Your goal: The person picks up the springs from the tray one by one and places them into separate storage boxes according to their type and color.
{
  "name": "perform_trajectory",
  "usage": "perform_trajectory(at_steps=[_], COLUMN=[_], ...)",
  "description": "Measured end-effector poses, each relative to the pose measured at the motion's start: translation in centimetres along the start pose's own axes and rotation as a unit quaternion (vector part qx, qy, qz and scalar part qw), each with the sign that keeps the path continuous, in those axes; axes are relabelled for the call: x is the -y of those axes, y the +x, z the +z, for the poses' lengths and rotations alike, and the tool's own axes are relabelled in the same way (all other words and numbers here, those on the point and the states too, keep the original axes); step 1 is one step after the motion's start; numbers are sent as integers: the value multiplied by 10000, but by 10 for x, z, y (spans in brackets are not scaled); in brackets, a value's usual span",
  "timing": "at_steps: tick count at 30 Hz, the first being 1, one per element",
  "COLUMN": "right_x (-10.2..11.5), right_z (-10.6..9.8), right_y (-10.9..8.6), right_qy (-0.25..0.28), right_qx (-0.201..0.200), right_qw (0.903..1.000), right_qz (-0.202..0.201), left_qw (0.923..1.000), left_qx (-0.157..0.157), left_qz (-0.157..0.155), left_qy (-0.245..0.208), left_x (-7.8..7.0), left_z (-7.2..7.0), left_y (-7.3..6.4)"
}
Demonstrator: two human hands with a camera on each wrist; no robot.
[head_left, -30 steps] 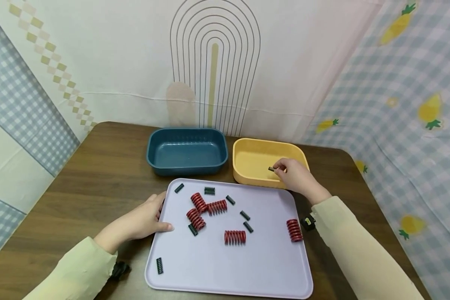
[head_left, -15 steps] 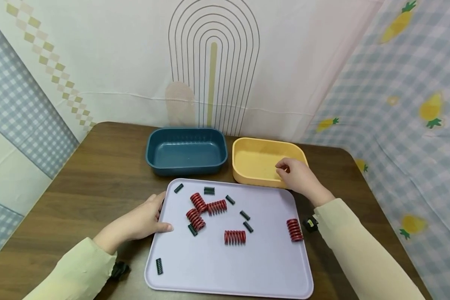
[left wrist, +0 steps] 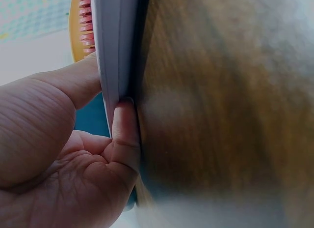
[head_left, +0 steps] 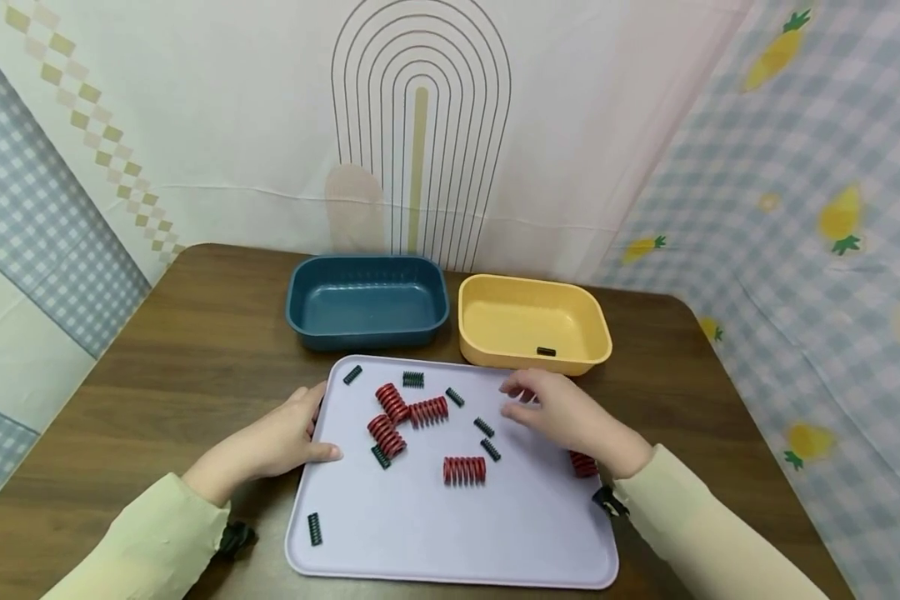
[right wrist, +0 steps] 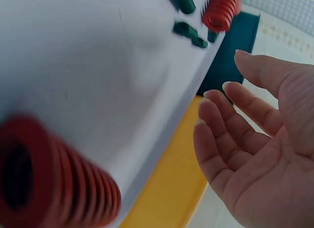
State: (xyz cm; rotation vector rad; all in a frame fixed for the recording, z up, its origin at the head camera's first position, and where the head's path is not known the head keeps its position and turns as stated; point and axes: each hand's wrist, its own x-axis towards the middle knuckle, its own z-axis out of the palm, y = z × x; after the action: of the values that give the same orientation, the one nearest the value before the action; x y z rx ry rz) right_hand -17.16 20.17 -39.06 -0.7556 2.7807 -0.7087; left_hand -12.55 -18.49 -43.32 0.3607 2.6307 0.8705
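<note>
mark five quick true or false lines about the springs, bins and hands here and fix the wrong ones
1. A small dark spring lies in the yellow bin. True.
2. The yellow bin stands to the left of the blue one. False: the blue bin is on the left.
3. The left hand grips the edge of the tray. True.
4. Both hands grip the tray. False: the right hand holds nothing.
5. Several red springs lie on the tray. True.

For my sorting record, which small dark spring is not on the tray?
The small dark spring lying in the yellow bin; the others lie on the tray.
</note>
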Motion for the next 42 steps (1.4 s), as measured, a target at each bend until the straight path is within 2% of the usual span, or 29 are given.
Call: perform_trajectory(at_steps=[8, 18, 27, 35, 42], right_x=[15, 16, 18, 19, 20], right_z=[23, 36, 36, 41, 45], right_y=[-2, -1, 2, 4, 2], right_qy=[-40, 2, 55, 242, 62], right_qx=[419, 672, 588, 626, 734], right_qw=[9990, 9976, 9979, 9974, 9969], right_qz=[-131, 178, 269, 261, 268], left_qw=[10000, 10000, 10000, 9999, 9999], left_qx=[2, -5, -92, -99, -47], left_qz=[6, 13, -32, -7, -8], left_qy=[-90, -88, -18, -71, -136], left_x=[2, 1, 0, 2, 3], left_z=[1, 0, -3, -1, 2], left_y=[-1, 0, 0, 0, 0])
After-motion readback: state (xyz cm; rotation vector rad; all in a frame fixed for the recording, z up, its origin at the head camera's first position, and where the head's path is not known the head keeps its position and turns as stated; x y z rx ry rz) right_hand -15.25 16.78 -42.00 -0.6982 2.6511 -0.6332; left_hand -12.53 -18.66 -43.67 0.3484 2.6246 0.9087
